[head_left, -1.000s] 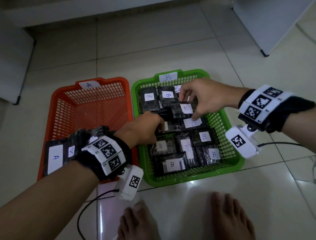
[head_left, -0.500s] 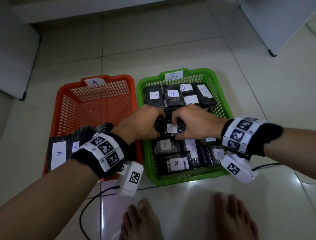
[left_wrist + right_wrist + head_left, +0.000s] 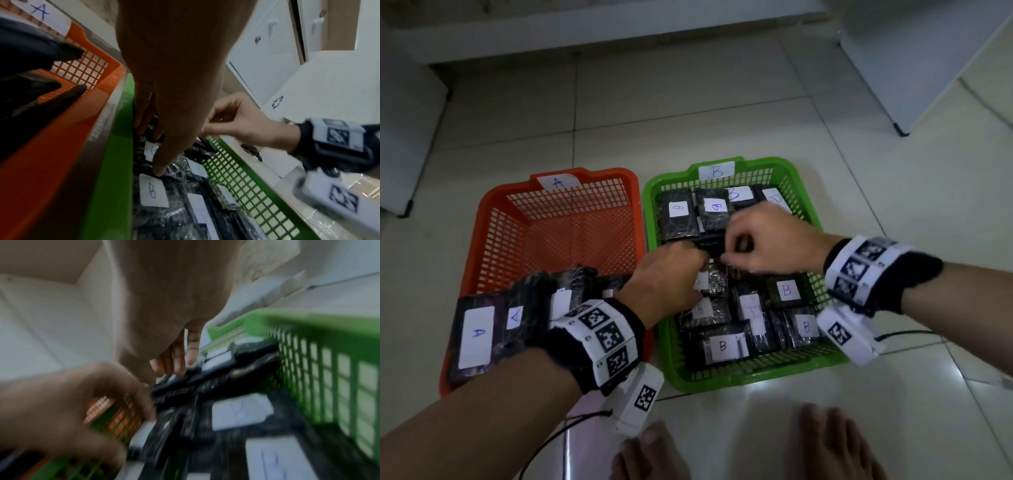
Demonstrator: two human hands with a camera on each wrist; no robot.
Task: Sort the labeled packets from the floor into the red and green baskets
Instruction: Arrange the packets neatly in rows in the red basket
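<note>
The green basket (image 3: 756,381), tagged B, is packed with several dark packets (image 3: 722,346) bearing white B labels. The red basket (image 3: 493,219), tagged A, holds a few A-labelled packets (image 3: 477,334) at its near end. Both hands meet over the middle of the green basket. My left hand (image 3: 700,262) and right hand (image 3: 726,257) grip one dark packet (image 3: 709,244) from opposite sides. In the left wrist view my left fingers (image 3: 151,129) curl onto that packet (image 3: 202,147). The blurred right wrist view shows my right fingers (image 3: 177,365) on it (image 3: 207,383). Its label is hidden.
The baskets stand side by side on a pale tiled floor. A white cabinet (image 3: 928,51) stands at the far right and another white panel (image 3: 404,137) at the left. Bare feet (image 3: 835,445) and a wrist-camera cable (image 3: 544,445) are near the bottom edge.
My right hand came back from the far part of the green basket to meet the left hand. Both then took hold of one packet and shifted it slightly toward the far end.
</note>
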